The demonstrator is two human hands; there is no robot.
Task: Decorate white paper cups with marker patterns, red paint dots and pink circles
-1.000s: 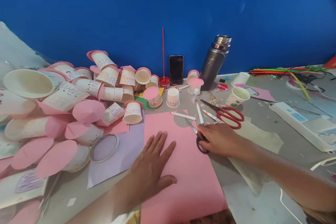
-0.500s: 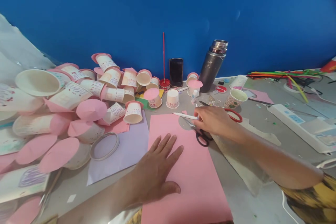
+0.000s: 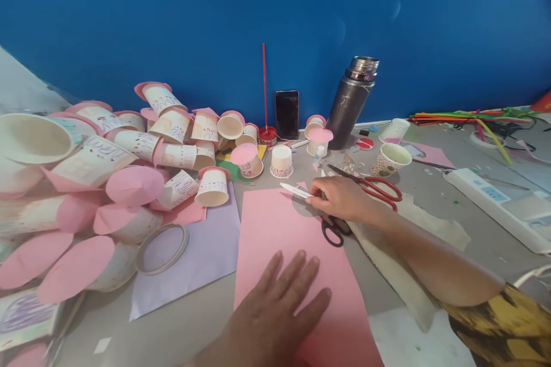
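A pink paper sheet lies on the table in front of me. My left hand rests flat on its near part, fingers spread and open. My right hand reaches over the sheet's far right corner and pinches a white pen. Black-handled scissors lie just below that hand, partly under it. Red-handled scissors lie right of it.
A heap of pink-lidded paper cups fills the left side. A tape ring sits on a lilac sheet. A steel flask, a phone, a power strip and coloured straws stand further back.
My right hand left the black scissors, moved up to the pens and closed on a white pen. My left hand slid nearer to me on the pink sheet.
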